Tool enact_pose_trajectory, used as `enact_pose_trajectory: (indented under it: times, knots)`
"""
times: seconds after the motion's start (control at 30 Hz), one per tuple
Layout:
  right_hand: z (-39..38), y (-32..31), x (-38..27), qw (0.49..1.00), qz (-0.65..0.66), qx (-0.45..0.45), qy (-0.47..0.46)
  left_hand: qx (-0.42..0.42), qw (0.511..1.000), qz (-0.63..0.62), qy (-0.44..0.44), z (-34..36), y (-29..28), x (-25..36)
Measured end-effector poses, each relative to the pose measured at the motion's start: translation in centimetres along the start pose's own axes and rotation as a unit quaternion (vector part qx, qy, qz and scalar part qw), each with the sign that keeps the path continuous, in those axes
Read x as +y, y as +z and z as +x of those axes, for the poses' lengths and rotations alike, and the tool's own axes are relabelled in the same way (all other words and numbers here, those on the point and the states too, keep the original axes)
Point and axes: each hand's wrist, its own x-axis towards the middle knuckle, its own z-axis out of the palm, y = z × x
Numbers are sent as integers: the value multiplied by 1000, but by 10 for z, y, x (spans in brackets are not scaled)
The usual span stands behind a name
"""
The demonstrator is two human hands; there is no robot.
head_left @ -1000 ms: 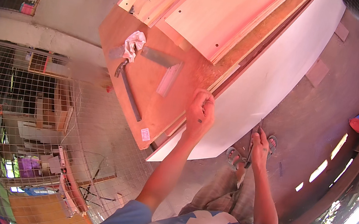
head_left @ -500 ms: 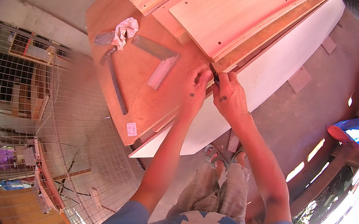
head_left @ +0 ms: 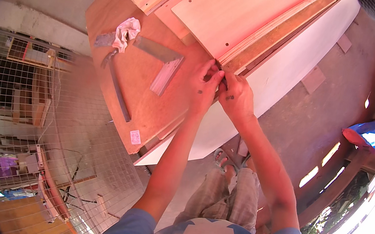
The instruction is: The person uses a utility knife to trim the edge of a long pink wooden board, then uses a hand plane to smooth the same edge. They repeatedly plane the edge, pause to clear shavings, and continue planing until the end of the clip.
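Swinging up from beside the leg, the right hand now joins the left hand, so both work one spot! Right fingers are curled closed on a slim dark tool, mostly hidden; left thumb and fingertips bend nearly together, and whether they grip it, I can't tell. It's right at the near corner of the pale panel. Off to the left, untouched: hammer, square, then crumpled rag.
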Motion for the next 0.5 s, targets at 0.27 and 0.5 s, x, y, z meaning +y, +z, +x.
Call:
enact_pose_trajectory:
  times: [0.27,0.5]
  knots:
    - [-4,3,6,999,9,26,-16,-28,998,28,45,0,-5,-5]
    - [-11,14,12,998,5,56,-36,-42,997,36,59,-4,-7,-8]
